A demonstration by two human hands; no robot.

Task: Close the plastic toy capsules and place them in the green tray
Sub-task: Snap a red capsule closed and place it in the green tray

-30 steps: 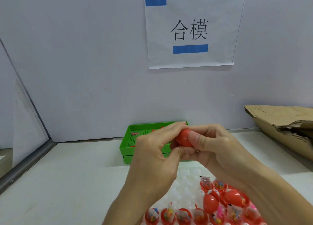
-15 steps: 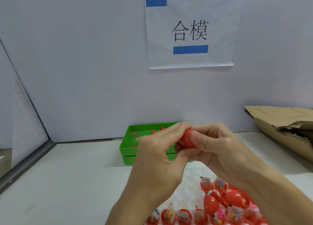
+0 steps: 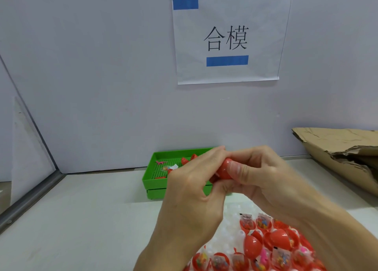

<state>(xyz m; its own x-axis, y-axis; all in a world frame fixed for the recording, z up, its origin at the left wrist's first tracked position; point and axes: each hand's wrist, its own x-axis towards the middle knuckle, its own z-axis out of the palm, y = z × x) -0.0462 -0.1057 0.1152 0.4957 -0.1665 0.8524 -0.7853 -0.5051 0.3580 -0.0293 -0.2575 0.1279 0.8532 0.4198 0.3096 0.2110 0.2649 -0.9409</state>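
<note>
head: red capsule [image 3: 223,169] pinched between left hand [image 3: 191,189], right hand [image 3: 259,174].

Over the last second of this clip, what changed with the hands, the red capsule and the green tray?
Very little. Both hands, the left hand and the right hand, keep gripping the red plastic toy capsule between them above the green plastic tray, only shifting slightly. Nothing was taken up or let go. The tray, the open red capsules in front and the torn cardboard stayed put.
</note>
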